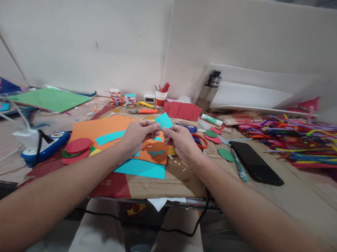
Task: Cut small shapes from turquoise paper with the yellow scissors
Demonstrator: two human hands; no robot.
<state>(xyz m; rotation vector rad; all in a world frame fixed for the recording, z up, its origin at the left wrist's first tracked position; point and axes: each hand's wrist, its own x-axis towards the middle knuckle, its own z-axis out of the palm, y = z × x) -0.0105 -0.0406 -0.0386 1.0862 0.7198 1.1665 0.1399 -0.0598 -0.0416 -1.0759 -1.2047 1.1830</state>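
Note:
Between both hands, raised over the table, is a small turquoise paper square (164, 121). The fingers of my left hand (140, 135) pinch its left corner. My right hand (181, 141) pinches its lower edge with thumb and fingers. Below them lie orange paper sheets (100, 125), a turquoise strip (109, 137), a larger turquoise sheet (145, 169) and small paper scraps (156, 153). Just right of my right hand are the orange handles of scissors (202, 141), the rest of which is partly hidden.
Red and green paper circles (78, 146) lie at left beside a blue power strip (49, 145). A black phone (256, 162) and many coloured pipe cleaners (307, 137) are at right. Behind stand a paper cup (161, 98) and a bottle (209, 92). A cable (179, 232) hangs below the table edge.

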